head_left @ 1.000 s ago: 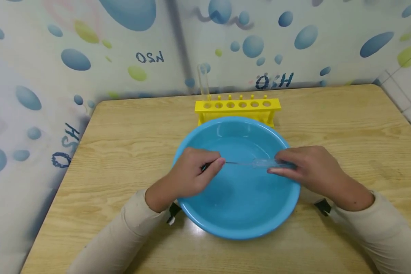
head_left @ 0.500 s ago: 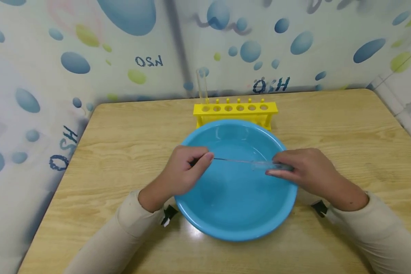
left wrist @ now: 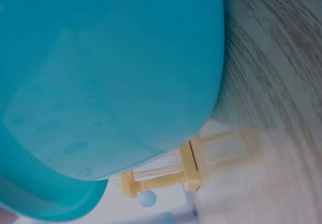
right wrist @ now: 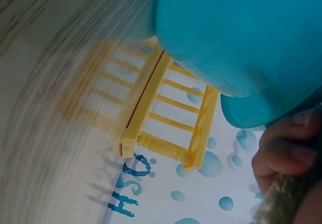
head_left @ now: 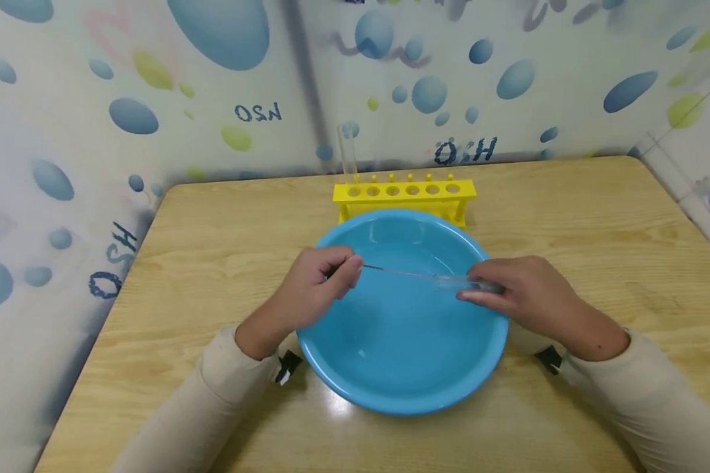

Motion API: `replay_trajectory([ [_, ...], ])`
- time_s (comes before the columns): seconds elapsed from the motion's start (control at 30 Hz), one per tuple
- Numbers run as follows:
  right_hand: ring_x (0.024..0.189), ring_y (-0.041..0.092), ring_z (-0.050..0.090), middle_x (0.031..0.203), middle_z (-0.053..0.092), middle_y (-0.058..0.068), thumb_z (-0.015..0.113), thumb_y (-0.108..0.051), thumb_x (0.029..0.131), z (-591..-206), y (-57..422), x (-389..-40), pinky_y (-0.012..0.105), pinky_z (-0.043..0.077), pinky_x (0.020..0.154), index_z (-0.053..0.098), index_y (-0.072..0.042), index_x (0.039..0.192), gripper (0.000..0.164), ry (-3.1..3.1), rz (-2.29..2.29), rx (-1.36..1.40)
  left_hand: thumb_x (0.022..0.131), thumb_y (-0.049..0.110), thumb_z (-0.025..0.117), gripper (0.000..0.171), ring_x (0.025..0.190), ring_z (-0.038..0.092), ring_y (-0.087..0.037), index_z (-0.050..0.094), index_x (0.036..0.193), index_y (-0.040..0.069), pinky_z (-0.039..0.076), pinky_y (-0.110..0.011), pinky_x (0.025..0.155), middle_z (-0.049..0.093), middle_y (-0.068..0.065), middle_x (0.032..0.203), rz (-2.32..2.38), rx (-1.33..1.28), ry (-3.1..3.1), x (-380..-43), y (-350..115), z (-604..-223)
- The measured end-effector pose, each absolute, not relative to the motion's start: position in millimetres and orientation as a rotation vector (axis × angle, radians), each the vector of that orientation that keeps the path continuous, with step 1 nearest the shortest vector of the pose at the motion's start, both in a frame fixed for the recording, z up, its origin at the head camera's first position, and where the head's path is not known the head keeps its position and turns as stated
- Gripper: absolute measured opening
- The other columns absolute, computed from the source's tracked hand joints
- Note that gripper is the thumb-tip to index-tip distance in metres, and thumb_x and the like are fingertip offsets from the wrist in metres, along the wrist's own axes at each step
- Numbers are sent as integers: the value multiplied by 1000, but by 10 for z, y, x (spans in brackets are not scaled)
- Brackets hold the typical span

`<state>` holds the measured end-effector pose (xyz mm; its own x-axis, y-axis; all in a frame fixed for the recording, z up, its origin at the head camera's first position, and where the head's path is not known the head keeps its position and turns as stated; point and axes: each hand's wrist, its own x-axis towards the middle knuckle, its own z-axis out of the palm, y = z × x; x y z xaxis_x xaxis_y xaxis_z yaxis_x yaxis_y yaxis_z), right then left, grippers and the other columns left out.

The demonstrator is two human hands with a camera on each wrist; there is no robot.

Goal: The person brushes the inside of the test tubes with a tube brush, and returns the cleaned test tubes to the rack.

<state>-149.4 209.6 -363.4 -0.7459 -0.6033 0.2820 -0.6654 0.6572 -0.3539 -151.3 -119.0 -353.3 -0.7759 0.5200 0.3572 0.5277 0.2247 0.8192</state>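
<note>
Over the blue plastic basin (head_left: 402, 355), my left hand (head_left: 316, 286) pinches the thin wire handle of a test tube brush (head_left: 393, 270). My right hand (head_left: 529, 292) grips a clear glass test tube (head_left: 445, 282), its mouth facing left. The wire runs into that mouth, and dark bristles show through the glass by the right fingers. Tube and wire lie nearly level, the wire rising slightly toward the left. In the right wrist view, curled fingers (right wrist: 284, 158) wrap the tube, and brush bristles (right wrist: 279, 199) show near its end. The left wrist view shows mostly the basin's outer wall (left wrist: 110, 83).
Right behind the basin stands a yellow test tube rack (head_left: 405, 190), with another clear test tube (head_left: 347, 154) upright in its leftmost hole. The wooden table (head_left: 213, 243) meets a wall (head_left: 201, 118) printed with bubbles at the back.
My left hand has moved left and slightly up, away from the right hand, so more of the brush's wire shows outside the tube. The right hand keeps its grip on the tube.
</note>
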Motion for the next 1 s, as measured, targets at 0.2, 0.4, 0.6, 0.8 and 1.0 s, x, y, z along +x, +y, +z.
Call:
replay_trajectory([
  [0.2,62,-3,50,71,60,-13,79,-27,86,-3659,2079,-1501,16,45,53,70,-19,91,13,-2769,685,1049,104,14,53,17,58,48,-7,62,90,12,43,-21,52,53,5,67,-1300,-1009,-2662,-1406,-1193,-3495],
  [0.4,61,-4,49,70,59,-14,80,-25,85,-3643,2112,-1499,16,43,52,69,-19,90,14,-2730,682,1054,96,22,67,11,56,52,-5,64,101,12,43,-16,51,63,6,72,-555,-1160,-2463,-1403,-1198,-3416],
  [0.6,61,-4,49,70,58,-14,80,-24,85,-3640,2116,-1514,16,44,52,68,-19,89,14,-2715,690,1067,92,23,73,16,49,50,-9,71,103,11,41,-18,46,65,3,70,-343,-1240,-2229,-1416,-1216,-3314],
  [0.8,62,-3,51,71,60,-13,79,-25,86,-3654,2114,-1504,16,45,53,69,-18,90,13,-2749,685,1054,91,26,74,18,45,44,-10,73,104,13,37,-19,43,58,2,65,-234,-1270,-2156,-1405,-1240,-3273],
  [1.0,63,-3,53,73,64,-11,81,-24,84,-3660,2117,-1505,16,48,55,70,-17,91,14,-2737,685,1051,86,27,80,22,46,44,-10,74,102,14,38,-19,43,59,2,66,-194,-1302,-2139,-1411,-1296,-3291],
])
